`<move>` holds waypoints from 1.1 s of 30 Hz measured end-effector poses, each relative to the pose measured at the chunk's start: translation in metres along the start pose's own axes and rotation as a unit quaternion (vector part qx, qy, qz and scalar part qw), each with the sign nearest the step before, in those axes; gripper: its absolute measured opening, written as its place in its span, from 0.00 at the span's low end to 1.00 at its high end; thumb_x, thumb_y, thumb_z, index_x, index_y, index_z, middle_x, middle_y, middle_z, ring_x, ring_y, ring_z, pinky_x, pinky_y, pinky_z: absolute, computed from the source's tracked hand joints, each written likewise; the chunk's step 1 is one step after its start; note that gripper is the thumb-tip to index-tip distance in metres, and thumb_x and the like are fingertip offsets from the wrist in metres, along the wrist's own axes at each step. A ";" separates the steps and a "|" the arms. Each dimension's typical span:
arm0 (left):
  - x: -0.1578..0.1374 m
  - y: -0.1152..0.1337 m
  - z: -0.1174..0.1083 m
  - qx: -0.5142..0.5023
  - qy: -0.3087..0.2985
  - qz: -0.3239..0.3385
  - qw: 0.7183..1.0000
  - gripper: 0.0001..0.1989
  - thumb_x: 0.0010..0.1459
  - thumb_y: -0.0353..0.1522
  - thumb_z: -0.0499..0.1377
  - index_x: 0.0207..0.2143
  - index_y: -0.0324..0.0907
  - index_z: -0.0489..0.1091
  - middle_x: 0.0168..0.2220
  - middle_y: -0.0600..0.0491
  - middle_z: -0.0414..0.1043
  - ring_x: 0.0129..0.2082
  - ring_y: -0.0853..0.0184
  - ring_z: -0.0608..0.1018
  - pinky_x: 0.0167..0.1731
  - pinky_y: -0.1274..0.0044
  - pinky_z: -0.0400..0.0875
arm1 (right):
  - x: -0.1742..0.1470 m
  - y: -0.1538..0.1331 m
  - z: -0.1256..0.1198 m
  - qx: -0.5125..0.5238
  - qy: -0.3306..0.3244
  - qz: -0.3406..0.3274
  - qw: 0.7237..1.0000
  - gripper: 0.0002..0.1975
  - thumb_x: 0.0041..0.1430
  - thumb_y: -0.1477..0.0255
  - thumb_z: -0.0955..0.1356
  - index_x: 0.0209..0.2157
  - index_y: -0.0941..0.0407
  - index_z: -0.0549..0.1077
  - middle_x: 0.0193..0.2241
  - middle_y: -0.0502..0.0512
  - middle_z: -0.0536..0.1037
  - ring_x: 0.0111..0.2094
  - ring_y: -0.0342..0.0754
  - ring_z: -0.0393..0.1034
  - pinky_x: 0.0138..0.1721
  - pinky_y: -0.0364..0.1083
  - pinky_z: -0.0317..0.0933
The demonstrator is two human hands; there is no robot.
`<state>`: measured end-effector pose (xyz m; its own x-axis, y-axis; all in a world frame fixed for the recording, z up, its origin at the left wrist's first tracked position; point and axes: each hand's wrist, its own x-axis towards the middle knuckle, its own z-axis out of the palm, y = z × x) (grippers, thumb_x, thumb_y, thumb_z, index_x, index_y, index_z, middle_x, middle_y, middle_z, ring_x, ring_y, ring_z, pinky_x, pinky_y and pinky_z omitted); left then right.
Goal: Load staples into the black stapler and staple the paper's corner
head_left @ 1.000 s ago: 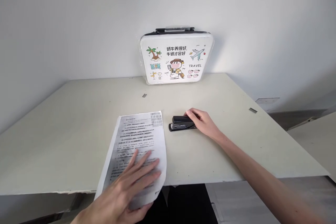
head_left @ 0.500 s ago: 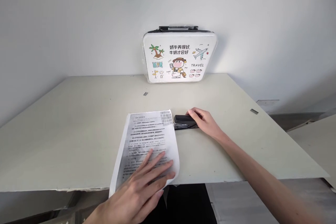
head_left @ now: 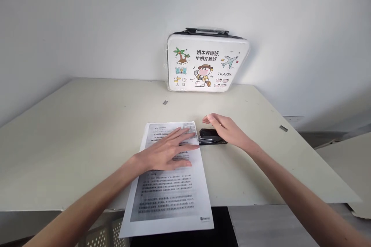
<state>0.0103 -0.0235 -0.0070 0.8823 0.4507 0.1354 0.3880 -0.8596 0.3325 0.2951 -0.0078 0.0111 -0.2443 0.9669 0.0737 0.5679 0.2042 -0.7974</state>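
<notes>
My left hand (head_left: 169, 151) rests palm down on a printed sheet of paper (head_left: 171, 195), with its fingers spread towards the upper right corner. The bottom of the sheet hangs past the table's front edge; whether more sheets lie beneath it I cannot tell. A black stapler (head_left: 210, 136) lies just right of the paper, its front end touching or very near the sheet's right edge. My right hand (head_left: 228, 128) hovers over the rear of the stapler, partly hiding it. Its fingers stretch left, gently curved, and hold nothing visible.
At the back of the table (head_left: 95, 135), a white cartoon-printed case (head_left: 207, 61) with a black handle stands against the wall. One small grey staple strip (head_left: 165, 102) lies in front of it, another strip (head_left: 283, 128) near the right edge. A perforated chair (head_left: 100, 235) shows below.
My left hand has slid up the page, and the paper's lower part now lies uncovered. My right hand has risen off the stapler. The view has shifted slightly left.
</notes>
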 end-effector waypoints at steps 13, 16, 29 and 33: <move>0.000 -0.003 0.019 -0.043 0.011 0.003 0.999 0.32 0.70 0.53 0.57 0.70 0.51 0.64 0.78 0.50 0.41 0.77 0.46 0.44 0.74 0.52 0.44 | 0.012 -0.029 0.021 -0.155 -0.082 0.039 0.984 0.31 0.75 0.48 0.50 0.43 0.48 0.76 0.51 0.55 0.81 0.57 0.59 0.72 0.56 0.56 0.63; 0.001 -0.002 0.018 -0.045 0.011 0.007 0.999 0.32 0.70 0.52 0.57 0.70 0.49 0.65 0.78 0.48 0.41 0.77 0.45 0.45 0.74 0.51 0.44 | 0.012 -0.031 0.022 -0.164 -0.090 0.040 0.982 0.30 0.76 0.50 0.49 0.45 0.47 0.76 0.54 0.54 0.80 0.60 0.58 0.70 0.57 0.56 0.63; 0.002 -0.003 0.020 -0.061 0.023 0.012 0.998 0.32 0.69 0.53 0.58 0.69 0.51 0.66 0.77 0.50 0.45 0.76 0.44 0.48 0.73 0.51 0.48 | 0.012 -0.028 0.024 -0.171 -0.098 0.027 0.980 0.29 0.76 0.50 0.50 0.47 0.46 0.77 0.56 0.53 0.80 0.63 0.58 0.68 0.58 0.56 0.63; 0.003 -0.003 0.020 -0.070 0.026 0.015 0.997 0.32 0.69 0.53 0.58 0.69 0.49 0.66 0.78 0.48 0.44 0.76 0.43 0.48 0.73 0.50 0.46 | 0.013 -0.026 0.024 -0.175 -0.097 0.033 0.979 0.29 0.76 0.49 0.50 0.45 0.46 0.76 0.57 0.51 0.79 0.62 0.58 0.69 0.56 0.55 0.64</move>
<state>0.0170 -0.0243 -0.0266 0.8767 0.4404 0.1937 0.3177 -0.8322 0.4545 0.2582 -0.0043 0.0186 -0.3246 0.9390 -0.1135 0.8137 0.2160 -0.5396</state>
